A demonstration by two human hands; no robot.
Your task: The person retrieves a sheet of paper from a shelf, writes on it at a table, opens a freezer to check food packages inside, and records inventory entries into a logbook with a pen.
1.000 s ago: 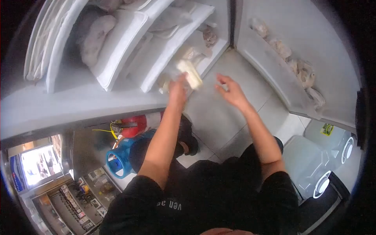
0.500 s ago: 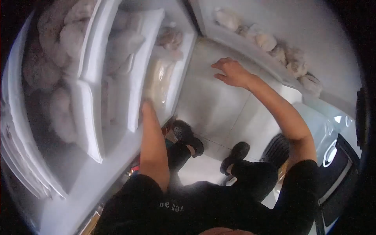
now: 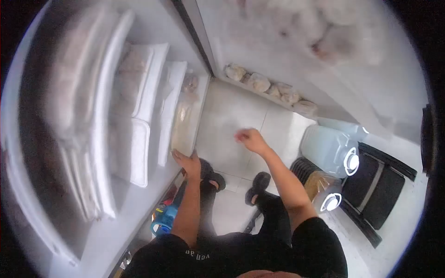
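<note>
My left hand [image 3: 187, 163] is at the near end of the lowest freezer compartment, its fingers spread and nothing held in them. Just beyond it, a long pale wrapped package [image 3: 182, 121] lies in that compartment, beside a white shelf edge [image 3: 172, 113]. Over the tiled floor [image 3: 227, 111], my right hand [image 3: 250, 140] hangs with its fingers drawn together. Something small and reddish shows at its fingertips, too blurred to tell whether it is an object.
Frosty bagged items [image 3: 257, 82] line the open door's lower rack at the top. Large clear jugs [image 3: 324, 146] and a black folded item [image 3: 373, 185] stand at the right. A blue cylinder [image 3: 165, 217] is at lower left. White freezer shelves [image 3: 140, 153] fill the left.
The pale package went from my left hand into the lowest compartment, and that hand has drawn back. My right hand has come lower and its fingers have closed. The view has shifted.
</note>
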